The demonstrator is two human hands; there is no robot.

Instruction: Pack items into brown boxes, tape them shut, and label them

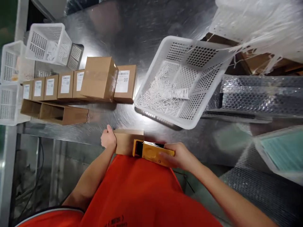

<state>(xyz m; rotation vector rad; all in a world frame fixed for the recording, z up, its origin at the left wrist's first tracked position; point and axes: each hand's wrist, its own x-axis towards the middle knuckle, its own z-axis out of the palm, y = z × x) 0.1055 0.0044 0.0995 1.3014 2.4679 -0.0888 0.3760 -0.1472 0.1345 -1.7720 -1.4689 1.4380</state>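
Observation:
Close to my body, at the table's near edge, is a small brown cardboard box [124, 142]. My left hand [109, 138] is closed on its left side, thumb pointing up. My right hand [181, 155] grips the right end of a yellow tape dispenser [153, 153]. The dispenser's front end lies against the right part of the box. Whether tape runs between them I cannot make out. Beyond the box stands a white plastic basket [203, 101] with a heap of thin white strings [161, 96] and a small barcode label [181, 93] inside.
Labelled cardboard boxes [65, 84] stand in a row at left, with two open boxes [63, 115] before them. Small white baskets [48, 44] are at far left. Bubble-wrapped packages [260, 94] and a bundle of white strands [267, 28] lie at right on the metal table [132, 25].

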